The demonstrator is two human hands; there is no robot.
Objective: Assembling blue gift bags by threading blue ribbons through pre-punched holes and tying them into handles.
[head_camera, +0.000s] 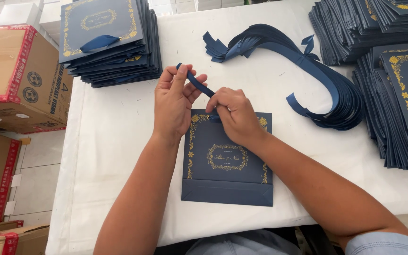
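A flat navy paper bag (227,163) with gold ornament is lying face up on the white table (119,123), close to the near edge, its folded bottom pointing toward six o'clock. A navy ribbon (195,81) is running from the bag's top edge up toward eleven o'clock. The right hand (234,115) is resting on the bag's top edge, fingers curled and pinching the ribbon's lower end where it is meeting the bag. The left hand (174,101) is sitting just beside it at nine o'clock, off the bag, thumb and fingers closed on the ribbon's upper end. Both forearms are coming in from six o'clock, angling toward each other.

At eleven o'clock a stack of finished bags (109,40) is lying near the table's left edge. At one o'clock a bundle of loose ribbons (317,80) is curving across the cloth, and at three o'clock stacks of flat bags (397,94) are crowding the right side. Bare cloth is showing left of the bag. Cardboard boxes (17,75) are standing on the floor at nine o'clock.
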